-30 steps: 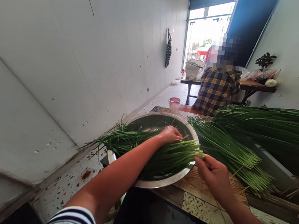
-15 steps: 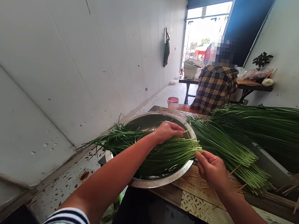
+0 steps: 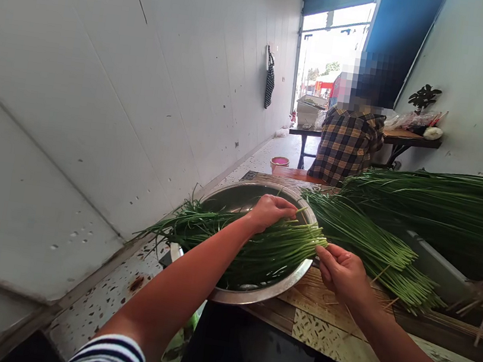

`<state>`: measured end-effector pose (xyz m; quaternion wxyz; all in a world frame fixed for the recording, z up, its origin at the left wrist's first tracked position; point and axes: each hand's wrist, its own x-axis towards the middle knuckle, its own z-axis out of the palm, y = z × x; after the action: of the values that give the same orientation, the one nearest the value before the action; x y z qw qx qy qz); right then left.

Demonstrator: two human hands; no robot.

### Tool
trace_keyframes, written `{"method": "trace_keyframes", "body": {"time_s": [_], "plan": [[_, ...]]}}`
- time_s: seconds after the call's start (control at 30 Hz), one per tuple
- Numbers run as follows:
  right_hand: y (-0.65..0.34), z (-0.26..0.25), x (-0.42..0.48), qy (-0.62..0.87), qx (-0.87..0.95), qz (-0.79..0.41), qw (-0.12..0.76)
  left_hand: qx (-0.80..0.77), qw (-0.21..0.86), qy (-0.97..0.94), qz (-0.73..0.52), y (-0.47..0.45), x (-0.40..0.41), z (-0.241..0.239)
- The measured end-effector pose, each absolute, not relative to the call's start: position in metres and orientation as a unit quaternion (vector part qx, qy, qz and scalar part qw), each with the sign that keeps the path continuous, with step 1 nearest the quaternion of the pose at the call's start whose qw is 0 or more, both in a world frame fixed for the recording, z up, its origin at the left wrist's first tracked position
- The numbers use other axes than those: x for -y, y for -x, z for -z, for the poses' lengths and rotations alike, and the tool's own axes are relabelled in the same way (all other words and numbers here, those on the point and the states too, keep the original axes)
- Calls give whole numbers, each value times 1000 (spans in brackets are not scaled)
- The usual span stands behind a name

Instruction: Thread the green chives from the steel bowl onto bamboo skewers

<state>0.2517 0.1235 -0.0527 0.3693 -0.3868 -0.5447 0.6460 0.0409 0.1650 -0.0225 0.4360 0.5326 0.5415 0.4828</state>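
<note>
A bunch of long green chives point(image 3: 276, 252) lies across a round metal basin point(image 3: 258, 297), pale cut ends to the right and dark leaf tips hanging over the left rim. My left hand point(image 3: 272, 212) is above the bunch, fingers closed in a pinch on a few chive stalks near its upper edge. At the basin's right rim, my right hand point(image 3: 342, 273) pinches the pale ends of the chives between thumb and forefinger. The stalks inside both pinches are partly hidden by the fingers.
More chives point(image 3: 376, 242) lie on the wood-patterned table point(image 3: 319, 297), right of the basin. A taller heap of chives point(image 3: 446, 195) rests over a pale container point(image 3: 435, 256) further right. A person in a plaid shirt point(image 3: 348, 142) sits beyond, at another table point(image 3: 413, 140). A white wall point(image 3: 122, 98) runs along the left.
Almost nothing differs. Both hands keep their pinches on the chives, and the basin and bunch stay in place.
</note>
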Motion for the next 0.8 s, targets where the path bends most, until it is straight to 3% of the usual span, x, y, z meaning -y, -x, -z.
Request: {"method": "trace_keyframes", "body": {"time_s": [0.8], "plan": [[-253, 52, -123, 386, 546, -647, 365, -560, 418, -532, -478, -45, -163, 20]]}}
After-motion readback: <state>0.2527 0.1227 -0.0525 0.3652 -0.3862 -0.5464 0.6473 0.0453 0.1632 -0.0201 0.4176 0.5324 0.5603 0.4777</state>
